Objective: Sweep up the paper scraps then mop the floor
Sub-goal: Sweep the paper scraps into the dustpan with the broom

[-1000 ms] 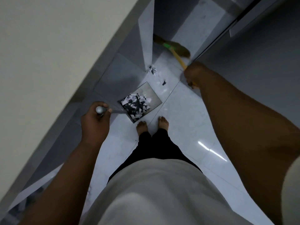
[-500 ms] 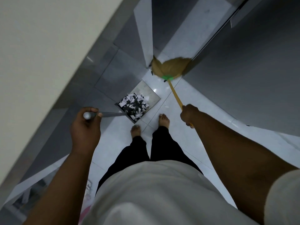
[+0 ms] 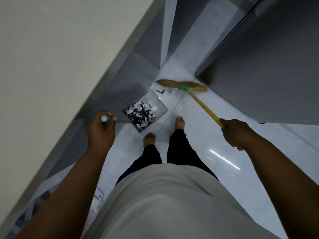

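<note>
A metal dustpan [image 3: 158, 104] rests on the white tiled floor in front of my bare feet, with a heap of black-and-white paper scraps [image 3: 140, 112] in its near half. My left hand [image 3: 101, 131] is shut on the dustpan's long handle. My right hand [image 3: 235, 133] grips the yellow stick of a broom [image 3: 202, 105]. The straw broom head [image 3: 183, 85] with a green band lies just beyond the pan's far edge. A few loose scraps [image 3: 166, 91] sit on the floor between the broom head and the pan.
A pale wall with a grey tiled base [image 3: 120, 87] runs along the left. A grey door or cabinet [image 3: 269, 66] stands to the right, its corner close to the broom head. Cluttered objects [image 3: 34, 209] lie at the lower left.
The broom head swung from the corner toward the dustpan's far edge, and loose scraps now lie beside it. My right hand shifted right and nearer. The dustpan stayed in place.
</note>
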### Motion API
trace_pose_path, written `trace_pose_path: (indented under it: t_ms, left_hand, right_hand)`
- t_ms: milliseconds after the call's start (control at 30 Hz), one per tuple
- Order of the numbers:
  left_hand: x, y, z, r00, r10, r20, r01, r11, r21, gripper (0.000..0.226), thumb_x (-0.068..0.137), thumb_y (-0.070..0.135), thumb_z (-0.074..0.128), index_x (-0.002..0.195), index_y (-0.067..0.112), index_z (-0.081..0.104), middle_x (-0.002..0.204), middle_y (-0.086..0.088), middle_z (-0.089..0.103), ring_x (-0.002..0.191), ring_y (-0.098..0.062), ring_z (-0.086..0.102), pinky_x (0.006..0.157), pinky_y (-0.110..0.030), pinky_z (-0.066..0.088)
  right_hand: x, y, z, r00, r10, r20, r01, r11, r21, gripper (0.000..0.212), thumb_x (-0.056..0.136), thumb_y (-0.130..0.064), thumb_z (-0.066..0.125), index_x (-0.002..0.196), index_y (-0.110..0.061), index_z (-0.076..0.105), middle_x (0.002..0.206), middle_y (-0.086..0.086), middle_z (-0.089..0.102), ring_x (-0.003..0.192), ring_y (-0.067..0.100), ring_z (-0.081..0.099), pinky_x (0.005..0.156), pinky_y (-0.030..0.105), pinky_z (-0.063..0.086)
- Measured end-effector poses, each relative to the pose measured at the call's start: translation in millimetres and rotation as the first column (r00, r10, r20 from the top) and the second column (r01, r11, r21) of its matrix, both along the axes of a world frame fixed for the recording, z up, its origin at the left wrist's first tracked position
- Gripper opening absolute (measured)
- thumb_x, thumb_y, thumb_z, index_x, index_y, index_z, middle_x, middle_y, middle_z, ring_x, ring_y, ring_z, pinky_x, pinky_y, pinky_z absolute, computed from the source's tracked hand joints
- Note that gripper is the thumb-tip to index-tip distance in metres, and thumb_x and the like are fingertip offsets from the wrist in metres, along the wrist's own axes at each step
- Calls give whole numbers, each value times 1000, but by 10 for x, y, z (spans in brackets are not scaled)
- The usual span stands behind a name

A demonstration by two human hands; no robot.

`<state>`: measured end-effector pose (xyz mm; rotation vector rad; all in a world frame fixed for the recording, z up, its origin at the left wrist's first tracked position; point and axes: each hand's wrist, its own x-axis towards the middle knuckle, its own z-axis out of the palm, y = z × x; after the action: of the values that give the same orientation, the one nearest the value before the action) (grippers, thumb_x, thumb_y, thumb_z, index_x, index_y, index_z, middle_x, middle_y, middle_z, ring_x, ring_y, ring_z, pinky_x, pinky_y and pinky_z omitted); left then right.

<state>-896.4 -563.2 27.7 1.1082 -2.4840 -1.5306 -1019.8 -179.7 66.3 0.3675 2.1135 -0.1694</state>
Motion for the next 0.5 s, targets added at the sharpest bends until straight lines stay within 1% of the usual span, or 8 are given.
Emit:
trace_pose_path:
  t_ms: [67, 133, 200, 267, 333, 400, 433, 500]
  left_hand:
    - [149, -108, 7, 1000, -12, -1, 12, 1000, -27, 12, 90, 7, 69, 96, 14, 62, 91, -1, 63, 81, -1, 56, 74, -8, 45]
    - [285, -181, 8, 1000, -5, 8, 6, 999, -46, 11, 90, 8, 70, 95, 14, 63, 87, 0, 64, 74, 6, 57, 72, -6, 45]
    - [387, -220, -9, 1000, 13, 28, -11, 998, -66, 11, 90, 8, 70, 94, 15, 63, 83, 4, 63, 73, 14, 58, 70, -3, 44]
    - [470, -220, -26, 999, 23, 38, -20, 996, -88, 11, 89, 7, 70, 94, 14, 63, 83, 4, 63, 73, 19, 58, 69, 0, 42]
    - [544, -191, -29, 998, 32, 45, -28, 994, -106, 11, 90, 6, 70, 95, 11, 63, 85, 0, 63, 71, 15, 58, 68, 1, 42]
    - [623, -139, -31, 997, 39, 59, -32, 993, -117, 9, 90, 6, 70, 96, 8, 63, 87, -4, 63, 70, 8, 57, 69, 0, 42]
    - [660, -104, -38, 997, 39, 62, -31, 992, -121, 9, 90, 5, 70, 96, 7, 63, 88, -4, 63, 71, 7, 57, 70, 0, 42]
    - [734, -23, -52, 998, 27, 65, -18, 990, -137, 9, 90, 5, 69, 96, 6, 63, 89, -3, 63, 73, 13, 58, 71, 0, 42]
  right_hand:
    - [85, -106, 159, 1000, 0, -29, -1, 1000, -24, 46, 101, -29, 41, 146, -32, 39, 85, 0, 57, 59, 19, 56, 33, 18, 37]
    - [95, -267, 229, 988, 140, -69, -143, 989, -32, 47, 101, -29, 41, 148, -29, 37, 93, -2, 58, 59, 13, 51, 32, 18, 33]
    - [52, -473, 190, 963, 244, -113, -251, 967, -51, 48, 100, -29, 42, 148, -26, 37, 111, 2, 60, 62, 9, 47, 41, 18, 33]
    - [-24, -717, 60, 938, 322, -125, -332, 941, -71, 50, 99, -27, 43, 148, -25, 36, 121, 5, 58, 70, 11, 49, 52, 21, 36]
    - [-118, -1004, -144, 913, 385, -133, -396, 916, -69, 50, 97, -25, 45, 147, -24, 39, 121, 6, 58, 76, 16, 50, 57, 24, 39]
    - [-193, -1283, -370, 882, 447, -146, -458, 888, -46, 47, 94, -22, 48, 140, -22, 48, 117, 6, 59, 79, 20, 54, 61, 27, 42]
    - [-208, -1396, -477, 867, 477, -146, -486, 874, -29, 44, 92, -19, 50, 136, -20, 52, 115, 6, 59, 83, 22, 57, 64, 29, 44]
    - [-191, -1524, -686, 851, 508, -131, -514, 858, -8, 37, 90, -14, 54, 126, -16, 59, 112, 7, 61, 95, 26, 62, 73, 32, 50]
